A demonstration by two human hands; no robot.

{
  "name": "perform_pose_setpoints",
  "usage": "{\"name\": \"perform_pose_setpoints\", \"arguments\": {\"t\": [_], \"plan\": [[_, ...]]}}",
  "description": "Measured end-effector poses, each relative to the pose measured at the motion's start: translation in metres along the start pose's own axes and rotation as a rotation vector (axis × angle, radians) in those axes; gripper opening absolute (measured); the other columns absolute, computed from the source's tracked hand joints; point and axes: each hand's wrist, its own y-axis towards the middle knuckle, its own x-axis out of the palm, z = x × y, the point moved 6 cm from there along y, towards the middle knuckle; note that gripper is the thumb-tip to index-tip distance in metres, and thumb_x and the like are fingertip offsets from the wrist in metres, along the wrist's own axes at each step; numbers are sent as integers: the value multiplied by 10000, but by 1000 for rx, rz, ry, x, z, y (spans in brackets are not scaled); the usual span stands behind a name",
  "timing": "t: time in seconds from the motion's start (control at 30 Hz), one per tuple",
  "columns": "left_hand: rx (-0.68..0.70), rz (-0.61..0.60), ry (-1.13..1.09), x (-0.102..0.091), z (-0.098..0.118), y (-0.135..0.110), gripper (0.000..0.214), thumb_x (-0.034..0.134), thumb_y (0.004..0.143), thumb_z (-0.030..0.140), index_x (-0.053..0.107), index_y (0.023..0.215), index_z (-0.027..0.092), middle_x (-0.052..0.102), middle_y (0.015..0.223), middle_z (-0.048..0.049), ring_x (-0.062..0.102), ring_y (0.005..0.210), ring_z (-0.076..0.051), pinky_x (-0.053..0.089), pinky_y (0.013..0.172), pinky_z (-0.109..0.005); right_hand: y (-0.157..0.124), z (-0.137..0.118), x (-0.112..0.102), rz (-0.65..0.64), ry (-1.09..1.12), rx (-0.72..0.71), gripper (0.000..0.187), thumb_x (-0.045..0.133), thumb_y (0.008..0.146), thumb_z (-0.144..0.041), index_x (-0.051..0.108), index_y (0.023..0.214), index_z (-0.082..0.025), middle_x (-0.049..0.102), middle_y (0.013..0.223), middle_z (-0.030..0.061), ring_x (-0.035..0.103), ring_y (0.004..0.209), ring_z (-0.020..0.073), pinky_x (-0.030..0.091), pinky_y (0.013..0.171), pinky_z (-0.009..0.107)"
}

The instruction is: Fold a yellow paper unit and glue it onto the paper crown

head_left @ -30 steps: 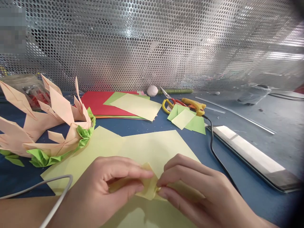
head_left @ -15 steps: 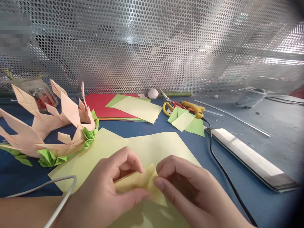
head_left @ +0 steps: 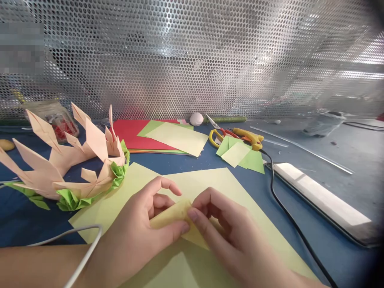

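Observation:
A small piece of pale yellow paper, partly rolled or folded, is held between my two hands. My left hand grips its left part, thumb below and curled fingers behind, with the index finger raised off it. At the other end, the thumb and index finger of my right hand pinch the edge; its other fingertips are hidden. Large pale yellow sheets lie on the table under both hands. Left of them sits a ring of pink folded-paper petals with crumpled green paper along its lower edge.
Behind are red paper, a cream sheet, a white ball and scissors. A yellow glue gun stands by green paper pieces. Its black cable passes a phone-like slab. A jar stands back left.
My right hand has shifted left and up along the small paper, its pinch now nearer my left thumb. My left index finger has lifted off the paper. The whole view has shifted slightly.

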Motion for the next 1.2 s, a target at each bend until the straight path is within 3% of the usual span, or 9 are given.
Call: {"name": "perform_pose_setpoints", "arguments": {"t": [0.13,0.23,0.33,0.53,0.63,0.77,1.0,1.1,1.2], "plan": [[0,17,18,0,2,-1,285,693,809,151,514,983,288,609,712,108,591,684,-110,398,597,-203,-1,3,0,26,42,-40,136,538,940,-284,515,815,-235,575,702,-20,561,631,140,447,552,238],[5,2,11,1,1,-2,291,686,802,144,521,992,290,607,710,105,590,688,-115,406,607,-209,-2,5,-1,66,94,-63,63,547,948,-299,520,970,-246,586,749,-21,596,665,148,476,560,241],[13,18,26,-1,0,-3,289,683,791,136,528,978,293,595,704,109,571,675,-105,403,613,-206,-2,6,-1,49,98,-68,182,532,960,-292,549,1137,-251,592,758,-20,610,671,149,490,559,239],[-3,22,19,-3,-1,-3,238,696,799,195,540,953,288,601,681,110,561,651,-103,399,592,-196,-2,9,0,19,106,-49,238,520,942,-244,638,1148,-263,660,819,0,642,735,151,517,628,244],[0,30,25,-3,0,-2,224,728,778,200,572,918,280,629,684,102,579,646,-102,372,549,-183,-1,13,3,-35,188,18,201,528,950,-306,661,1089,-249,705,867,21,669,787,166,538,703,263],[-16,46,-1,-3,1,-1,211,794,762,280,597,833,260,660,698,86,601,680,-109,413,587,-176,-2,15,6,-99,262,86,210,580,926,-412,644,884,-216,706,820,40,669,769,184,530,656,255],[13,50,65,-3,2,-2,198,763,764,349,622,707,223,576,659,69,543,690,-128,420,607,-194,-2,11,-3,11,96,103,213,591,876,-343,601,698,-226,613,643,-31,553,619,137,425,558,222],[-11,63,82,-4,-1,-1,320,756,748,432,566,630,203,492,596,74,458,618,-117,375,554,-198,-3,10,-4,30,33,102,218,564,872,-341,589,684,-234,593,637,-40,530,610,136,405,561,229],[5,48,65,-3,-2,-1,319,746,741,402,540,608,199,468,576,76,414,589,-109,339,530,-202,-3,8,-4,27,17,80,206,541,878,-323,585,694,-240,581,647,-44,527,617,134,405,562,226]]}}
